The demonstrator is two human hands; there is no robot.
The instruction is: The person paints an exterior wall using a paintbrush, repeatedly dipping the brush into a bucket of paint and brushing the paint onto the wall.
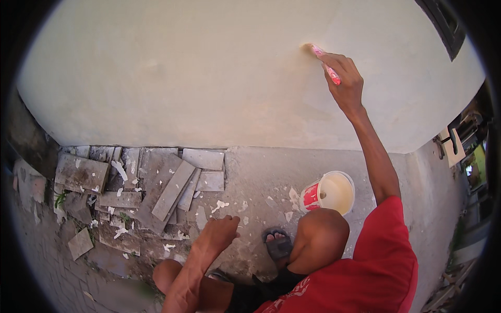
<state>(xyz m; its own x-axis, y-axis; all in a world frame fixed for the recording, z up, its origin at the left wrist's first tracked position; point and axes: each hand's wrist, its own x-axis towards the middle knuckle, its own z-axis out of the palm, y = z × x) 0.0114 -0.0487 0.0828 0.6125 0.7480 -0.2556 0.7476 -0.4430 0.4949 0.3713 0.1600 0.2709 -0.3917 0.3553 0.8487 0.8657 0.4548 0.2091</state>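
My right hand [345,83] is stretched up to the pale wall [198,78], its fingers wrapped round the red-and-white handle of a paintbrush [333,74]. The bristles of the brush touch the wall. My left hand [219,232] hangs in front of my left knee with its fingers curled in, and nothing shows in it. Below my right arm a white bucket [350,182] with a red label stands on the ground, close to my right knee. It holds a cream-coloured liquid like paint.
Broken grey tiles and slabs [177,190] lie piled along the wall's foot on the left. White flakes are scattered over them and the concrete ground [261,177]. A dark frame [446,28] sits at the wall's upper right. Assorted items [464,141] stand at the far right.
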